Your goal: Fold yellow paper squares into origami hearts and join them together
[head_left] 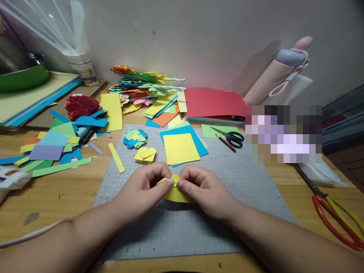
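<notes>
Over the grey cutting mat [182,235], my left hand [149,185] and my right hand [209,191] pinch one partly folded piece of yellow paper [179,196] from both sides. Thumbs and forefingers meet near a small raised flap at its top; the fingers hide part of the folds. Just beyond my left hand lies a folded yellow paper piece [145,154], with a round green and blue paper flower [135,138] behind it. A yellow square sheet [182,148] rests on blue sheets [199,142] past my hands.
Black scissors [231,137] and a pencil [226,143] lie at the mat's far right. Red-handled scissors [335,216] are at the right edge. Paper scraps [47,149] and a white glue gun [13,180] sit left. A red-covered stack [214,104] stands by the wall.
</notes>
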Available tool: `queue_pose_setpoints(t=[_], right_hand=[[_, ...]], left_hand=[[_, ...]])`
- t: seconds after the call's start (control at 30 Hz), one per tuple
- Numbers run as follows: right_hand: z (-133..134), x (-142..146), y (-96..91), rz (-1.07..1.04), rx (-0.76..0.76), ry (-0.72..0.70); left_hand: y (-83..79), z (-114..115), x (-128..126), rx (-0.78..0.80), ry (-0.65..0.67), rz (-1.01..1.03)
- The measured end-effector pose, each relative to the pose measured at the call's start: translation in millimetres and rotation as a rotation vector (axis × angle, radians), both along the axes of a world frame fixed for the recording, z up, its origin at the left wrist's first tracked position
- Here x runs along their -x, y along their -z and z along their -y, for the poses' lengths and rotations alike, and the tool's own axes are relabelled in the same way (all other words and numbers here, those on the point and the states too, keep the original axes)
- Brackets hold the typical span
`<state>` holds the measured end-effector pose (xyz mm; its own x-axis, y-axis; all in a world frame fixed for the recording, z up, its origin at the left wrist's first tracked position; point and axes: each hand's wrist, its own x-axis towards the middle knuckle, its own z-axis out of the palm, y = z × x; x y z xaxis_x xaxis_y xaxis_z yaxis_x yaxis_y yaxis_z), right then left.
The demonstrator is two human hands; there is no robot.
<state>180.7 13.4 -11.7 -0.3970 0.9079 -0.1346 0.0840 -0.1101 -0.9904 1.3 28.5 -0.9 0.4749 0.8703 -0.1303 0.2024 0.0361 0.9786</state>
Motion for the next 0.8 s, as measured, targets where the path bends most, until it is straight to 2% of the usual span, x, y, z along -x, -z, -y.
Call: queue_pose_setpoints(t=[0.1,0.33,0.5,0.8], right_hand=[[0.2,-0.1,-0.3,-0.042,0.015,0.002],[0.7,-0.1,1.7,-0.195,0.183,0.047],[0.0,1.2,0.8,-0.169,0.214,0.065],[2.7,0.7,2.7,-0.074,0.204,0.047]], left_hand=[[1.9,-0.5,0.8,0.027,-0.018,0.022],[7.5,-2.4,-0.6,0.135,-0.08,0.102],[7.3,-3.8,-0.6,0.132,-0.086,0.093],[7.4,-2.2,1.5,0.048,-0.015,0.054]])
